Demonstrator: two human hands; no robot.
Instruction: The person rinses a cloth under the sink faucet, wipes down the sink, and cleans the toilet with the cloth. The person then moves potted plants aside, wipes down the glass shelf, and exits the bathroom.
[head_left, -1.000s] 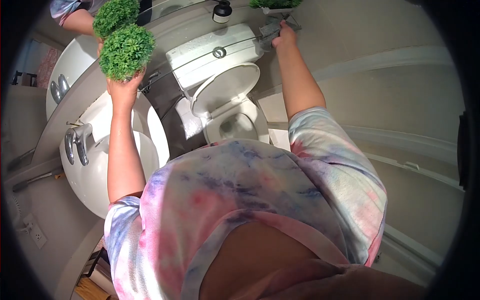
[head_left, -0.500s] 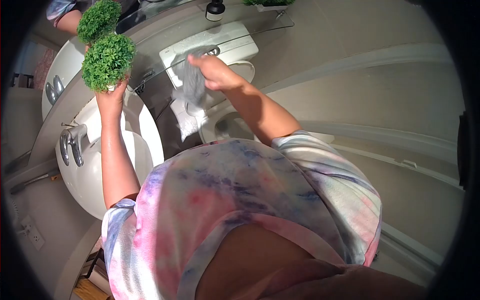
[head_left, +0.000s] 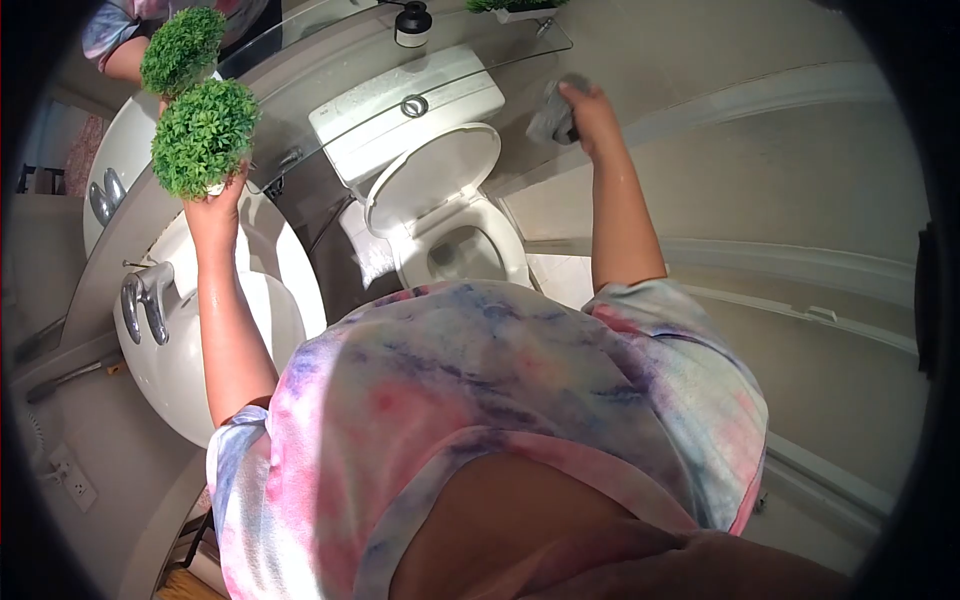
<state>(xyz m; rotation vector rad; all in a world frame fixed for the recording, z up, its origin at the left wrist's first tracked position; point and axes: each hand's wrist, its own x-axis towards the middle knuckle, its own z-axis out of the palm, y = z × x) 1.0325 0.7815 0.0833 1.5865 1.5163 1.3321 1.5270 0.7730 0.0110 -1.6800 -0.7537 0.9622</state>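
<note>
A bushy green potted plant (head_left: 206, 138) is held up by my left hand (head_left: 215, 205), whose fingers wrap its small white pot, mostly hidden under the leaves. It is near the mirror, above the back of the white sink (head_left: 272, 290). Out to the right, past the toilet, my right hand (head_left: 594, 115) grips a grey cloth (head_left: 551, 117), which hangs bunched and slightly blurred. The cloth is near the right end of the glass shelf (head_left: 480, 72).
The toilet (head_left: 470, 225) has its lid raised, below the white tank (head_left: 350, 125). A black bottle (head_left: 411, 25) and another green plant (head_left: 515, 8) stand along the glass shelf. A chrome faucet (head_left: 150, 300) rises from the sink's left side. A bathtub edge (head_left: 800, 255) runs along the right.
My right hand has swung right with the cloth, from over the toilet tank to beyond the shelf's end. My left hand and the plant have shifted slightly left and down.
</note>
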